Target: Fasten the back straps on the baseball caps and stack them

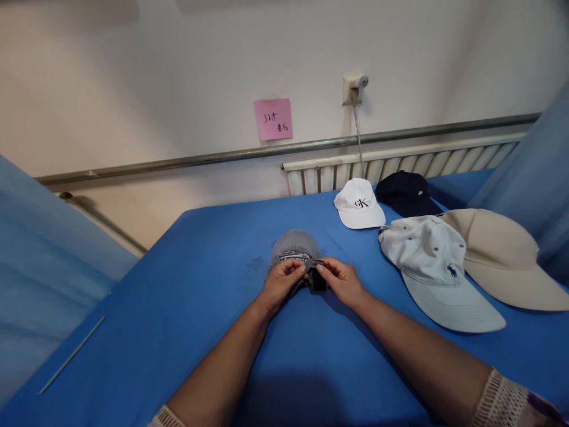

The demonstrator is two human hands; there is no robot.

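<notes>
A grey cap [294, 239] lies on the blue-covered table in front of me, its brim pointing away. Lettering shows on the cloth near my fingers. My left hand [284, 280] pinches the cap's grey strap between thumb and index finger. At the strap's other end, my right hand [341, 280] is closed on a small dark buckle [319, 263]. Black material [317, 280] hangs just below, between the two hands. The lower side of the cap is partly hidden by my fingers.
To the right lie a white cap [359, 203], a navy cap [406, 193], a pale grey cap [424, 252] and a beige cap [493, 240]. A thin stick [72, 354] rests at the left edge. Behind the table are a radiator [326, 179] and a rail [213, 157]; blue curtains [35, 255] flank it.
</notes>
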